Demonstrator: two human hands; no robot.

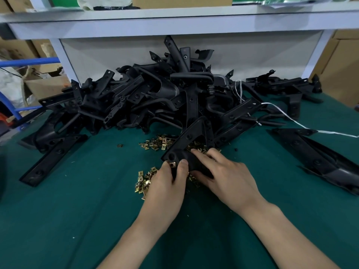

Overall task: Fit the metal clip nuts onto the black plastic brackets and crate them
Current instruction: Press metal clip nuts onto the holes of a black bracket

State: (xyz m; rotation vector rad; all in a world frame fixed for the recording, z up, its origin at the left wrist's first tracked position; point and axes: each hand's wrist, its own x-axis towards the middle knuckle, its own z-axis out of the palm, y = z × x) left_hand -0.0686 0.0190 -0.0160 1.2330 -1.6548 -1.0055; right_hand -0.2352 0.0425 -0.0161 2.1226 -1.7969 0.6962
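Left hand pinches one clip nut btw thumb and forefinger, right at the near corner of the bracket, next to a hole there. Right hand grips that bracket's near end, fingers curled over the top and thumb tucked along the edge, so it's clamped steady. Both forearms come in low from 6 o'clock, wrists pretty flat over the desk.

Handling-wise, imo: the bracket is stiff moulded plastic, light, prob not fragile. Best held close to the end being worked so it can't pivot. The nut is tiny springy metal w/ sharpish edges and easy to fumble, so pinch it by the flat sides and push it straight on.

Loose nuts lie scattered at 11 o'clock from the hands. A second heap of nuts sits at 9, touching the left hand. Big pile of brackets at 12, stray brackets at 9 and 3. No crate in view.
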